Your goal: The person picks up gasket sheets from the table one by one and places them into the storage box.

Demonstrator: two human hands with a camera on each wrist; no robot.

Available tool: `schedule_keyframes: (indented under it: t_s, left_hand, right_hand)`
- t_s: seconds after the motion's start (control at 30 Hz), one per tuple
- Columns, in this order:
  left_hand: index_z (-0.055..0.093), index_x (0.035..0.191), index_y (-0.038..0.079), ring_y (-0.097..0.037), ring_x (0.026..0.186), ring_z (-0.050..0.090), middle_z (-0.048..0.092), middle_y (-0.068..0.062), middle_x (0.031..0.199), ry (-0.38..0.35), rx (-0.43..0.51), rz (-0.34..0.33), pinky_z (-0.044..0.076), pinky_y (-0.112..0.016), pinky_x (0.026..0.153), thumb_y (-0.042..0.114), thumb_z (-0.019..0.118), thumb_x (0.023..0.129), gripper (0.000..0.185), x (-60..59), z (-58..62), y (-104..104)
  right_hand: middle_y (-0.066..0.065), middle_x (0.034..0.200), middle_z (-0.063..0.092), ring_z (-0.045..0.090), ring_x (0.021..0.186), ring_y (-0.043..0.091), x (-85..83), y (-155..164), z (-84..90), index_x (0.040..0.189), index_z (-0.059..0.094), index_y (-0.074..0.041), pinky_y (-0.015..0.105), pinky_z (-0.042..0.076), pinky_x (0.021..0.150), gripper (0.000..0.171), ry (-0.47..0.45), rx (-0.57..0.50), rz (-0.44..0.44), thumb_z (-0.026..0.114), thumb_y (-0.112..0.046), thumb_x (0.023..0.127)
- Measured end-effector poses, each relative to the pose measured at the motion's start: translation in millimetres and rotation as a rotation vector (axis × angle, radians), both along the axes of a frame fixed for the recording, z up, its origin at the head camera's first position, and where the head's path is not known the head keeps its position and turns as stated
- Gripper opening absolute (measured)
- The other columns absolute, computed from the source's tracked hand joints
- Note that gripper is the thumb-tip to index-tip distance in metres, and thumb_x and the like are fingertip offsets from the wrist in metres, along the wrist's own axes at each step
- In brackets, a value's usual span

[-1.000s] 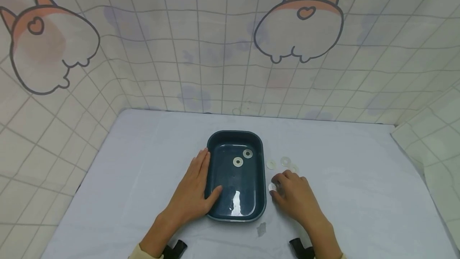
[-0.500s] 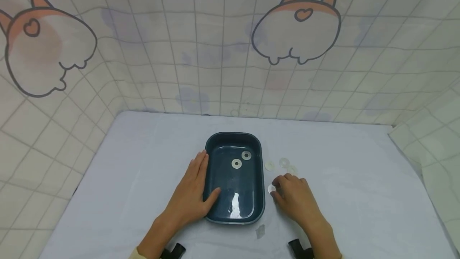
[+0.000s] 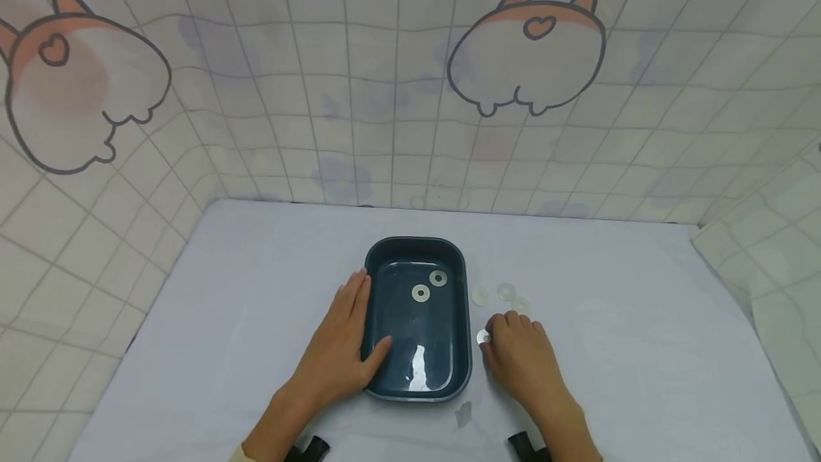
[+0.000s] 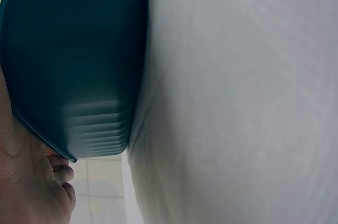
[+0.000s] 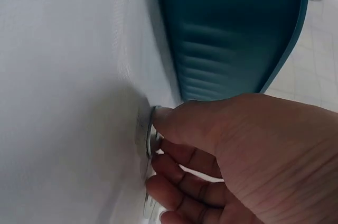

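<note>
A dark teal rectangular tray [image 3: 417, 348] stands on the white cloth, with two flat metal washers [image 3: 420, 293] lying inside. My left hand [image 3: 336, 344] rests along the tray's left rim, fingers straight and thumb over the edge. Just right of the tray, my right hand [image 3: 522, 362] pinches a shiny washer [image 3: 483, 336] between thumb and curled fingers. The right wrist view shows this washer [image 5: 153, 131] at the thumb tip, close against the cloth, its far part hidden by the fingers. Several pale washers [image 3: 506, 291] lie on the cloth beyond the right hand.
A small grey patch [image 3: 463, 414] marks the cloth [image 3: 269, 269] near the tray's front right corner. Behind the table hangs a gridded curtain [image 3: 359, 91] with cartoon animals, and it continues along both sides. Black wrist mounts [image 3: 316, 449] show at the bottom edge.
The right hand's fingers have closed in more tightly at the shiny washer. The left hand keeps its place on the tray, and the whole head view has shifted slightly.
</note>
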State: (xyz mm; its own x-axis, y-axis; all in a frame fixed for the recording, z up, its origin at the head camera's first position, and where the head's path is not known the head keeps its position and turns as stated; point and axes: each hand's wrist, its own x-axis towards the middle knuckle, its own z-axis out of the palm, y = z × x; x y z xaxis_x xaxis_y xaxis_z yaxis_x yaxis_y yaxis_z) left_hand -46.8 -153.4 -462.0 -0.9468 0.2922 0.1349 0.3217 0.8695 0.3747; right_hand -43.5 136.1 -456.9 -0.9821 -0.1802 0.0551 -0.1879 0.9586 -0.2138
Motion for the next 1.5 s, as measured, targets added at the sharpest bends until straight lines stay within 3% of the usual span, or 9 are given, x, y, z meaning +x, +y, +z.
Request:
schedule_keyframes:
  t_s: [0.13, 0.2, 0.4, 0.6, 1.13, 1.5]
  left_hand:
    - [0.014, 0.17, 0.006, -0.024, 0.168, 0.014, 0.009, -0.006, 0.181, -0.03, 0.01, 0.003, 0.003, -0.029, 0.138, 0.049, 0.063, 0.099, 0.097, 1.3, -0.2, 1.3]
    - [0.013, 0.171, 0.007, -0.023, 0.169, 0.013, 0.007, -0.005, 0.181, -0.043, 0.016, 0.003, -0.001, -0.026, 0.136, 0.049, 0.063, 0.1, 0.096, 1.3, 0.1, 1.9]
    - [0.013, 0.171, 0.007, -0.024, 0.168, 0.014, 0.008, -0.006, 0.181, -0.047, -0.007, 0.006, 0.021, -0.048, 0.137, 0.05, 0.062, 0.1, 0.096, 1.3, 1.1, 1.1]
    - [0.015, 0.17, 0.005, -0.026, 0.168, 0.017, 0.011, -0.008, 0.181, -0.012, -0.003, 0.001, 0.026, -0.051, 0.135, 0.049, 0.064, 0.099, 0.097, 1.6, -0.2, -0.5]
    - [0.015, 0.17, 0.003, -0.028, 0.168, 0.017, 0.012, -0.011, 0.18, -0.01, 0.014, -0.004, 0.023, -0.048, 0.136, 0.049, 0.064, 0.098, 0.098, 1.8, 1.3, -0.5]
    - [0.016, 0.17, 0.004, -0.027, 0.168, 0.017, 0.01, -0.009, 0.181, -0.005, 0.01, -0.007, 0.024, -0.049, 0.136, 0.047, 0.066, 0.097, 0.098, 0.9, 0.5, 0.1]
  right_hand:
    - [0.009, 0.079, 0.065, 0.057, 0.073, 0.021, 3.3, 0.2, 0.5, 0.096, 0.071, -0.002, 0.033, 0.047, 0.064, 0.018, 0.048, 0.022, 0.002, 0.082, -0.013, 0.088]
    - [0.009, 0.077, 0.065, 0.057, 0.07, 0.021, 3.9, 0.2, 0.8, 0.094, 0.071, -0.002, 0.033, 0.046, 0.062, 0.017, 0.068, 0.024, 0.0, 0.082, -0.013, 0.087]
    - [0.008, 0.073, 0.065, 0.057, 0.066, 0.02, 1.5, -2.3, 2.3, 0.089, 0.072, -0.002, 0.032, 0.047, 0.059, 0.012, 0.042, 0.009, -0.021, 0.079, -0.011, 0.087]
    - [0.005, 0.067, 0.061, 0.052, 0.062, 0.018, -3.6, -4.8, 3.6, 0.084, 0.071, -0.002, 0.033, 0.045, 0.057, 0.018, -0.023, 0.005, -0.053, 0.083, -0.016, 0.081]
    - [0.004, 0.061, 0.056, 0.048, 0.058, 0.019, -4.2, -7.5, 1.1, 0.072, 0.064, -0.006, 0.032, 0.04, 0.054, 0.019, -0.002, -0.012, -0.065, 0.083, -0.012, 0.073]
    - [0.004, 0.066, 0.061, 0.054, 0.063, 0.021, -4.5, -5.0, 0.6, 0.083, 0.071, -0.004, 0.037, 0.048, 0.059, 0.02, -0.014, -0.022, -0.081, 0.083, -0.017, 0.074]
